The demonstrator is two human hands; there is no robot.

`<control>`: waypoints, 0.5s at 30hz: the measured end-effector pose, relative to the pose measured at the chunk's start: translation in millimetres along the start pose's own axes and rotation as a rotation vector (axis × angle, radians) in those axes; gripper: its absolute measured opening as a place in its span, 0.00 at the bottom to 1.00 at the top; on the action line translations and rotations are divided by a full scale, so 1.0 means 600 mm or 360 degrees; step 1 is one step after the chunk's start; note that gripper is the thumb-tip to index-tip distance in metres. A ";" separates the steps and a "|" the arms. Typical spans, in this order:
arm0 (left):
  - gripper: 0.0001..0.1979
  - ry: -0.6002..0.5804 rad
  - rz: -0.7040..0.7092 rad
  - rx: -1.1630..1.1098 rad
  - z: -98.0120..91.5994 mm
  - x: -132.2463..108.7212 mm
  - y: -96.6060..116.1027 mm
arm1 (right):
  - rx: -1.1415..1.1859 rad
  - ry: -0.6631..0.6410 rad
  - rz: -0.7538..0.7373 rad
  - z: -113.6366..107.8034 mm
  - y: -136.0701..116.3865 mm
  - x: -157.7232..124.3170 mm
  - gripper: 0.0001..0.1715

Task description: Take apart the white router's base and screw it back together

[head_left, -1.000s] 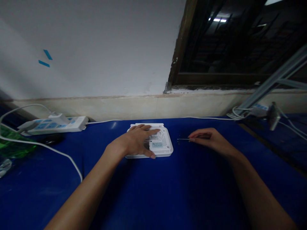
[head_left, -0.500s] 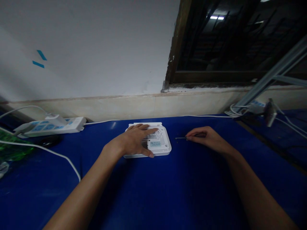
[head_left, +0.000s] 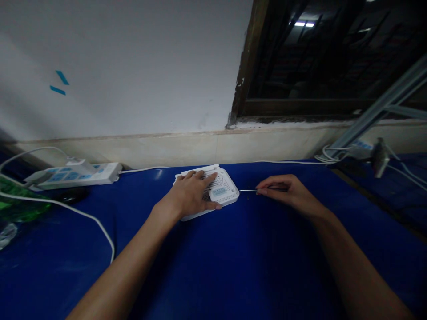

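Note:
A white vented device [head_left: 230,186] with a pale label lies on the blue table, turned at a slant. Over its left part rests my left hand [head_left: 191,193], fingers spread on the top and the thumb at the near edge. To the right, my right hand [head_left: 278,189] pinches a thin screwdriver [head_left: 248,190], whose metal shaft points left. The shaft's tip is beside the right corner of the device; whether they touch is hard to tell. Tiny dark bits [head_left: 247,198] lie near the shaft.
A white power strip [head_left: 100,174] with a plug stands at the back left, beside a dark mouse-like object [head_left: 70,194] and green plastic [head_left: 26,209]. A white cable [head_left: 93,218] crosses the left side. A metal frame [head_left: 376,111] rises at the right.
The device has rotated counterclockwise under my left hand, its right side moving away from me. My right hand and the screwdriver have shifted slightly left, closer to the device.

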State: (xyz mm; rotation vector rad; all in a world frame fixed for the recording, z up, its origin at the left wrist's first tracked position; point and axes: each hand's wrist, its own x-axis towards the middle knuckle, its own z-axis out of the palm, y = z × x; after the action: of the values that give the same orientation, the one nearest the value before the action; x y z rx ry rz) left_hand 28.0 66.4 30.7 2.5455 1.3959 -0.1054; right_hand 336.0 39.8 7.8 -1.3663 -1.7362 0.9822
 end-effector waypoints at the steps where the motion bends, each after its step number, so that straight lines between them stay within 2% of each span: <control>1: 0.50 0.0008 0.0004 0.0001 0.001 0.001 0.000 | 0.0024 0.0005 -0.0007 0.004 -0.001 0.001 0.15; 8: 0.51 0.0002 0.0002 0.0002 0.000 0.002 0.000 | 0.0066 0.0060 -0.0018 0.032 0.005 0.010 0.16; 15: 0.51 0.0002 0.0016 -0.0007 0.004 0.004 -0.003 | 0.0006 0.0071 -0.0024 0.032 0.003 0.011 0.14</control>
State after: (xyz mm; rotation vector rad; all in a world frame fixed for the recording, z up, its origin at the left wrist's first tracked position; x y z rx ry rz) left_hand 27.9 68.4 27.7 2.5492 1.3818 -0.0990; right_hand 318.7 44.0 -2.5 -1.3611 -1.7083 0.9394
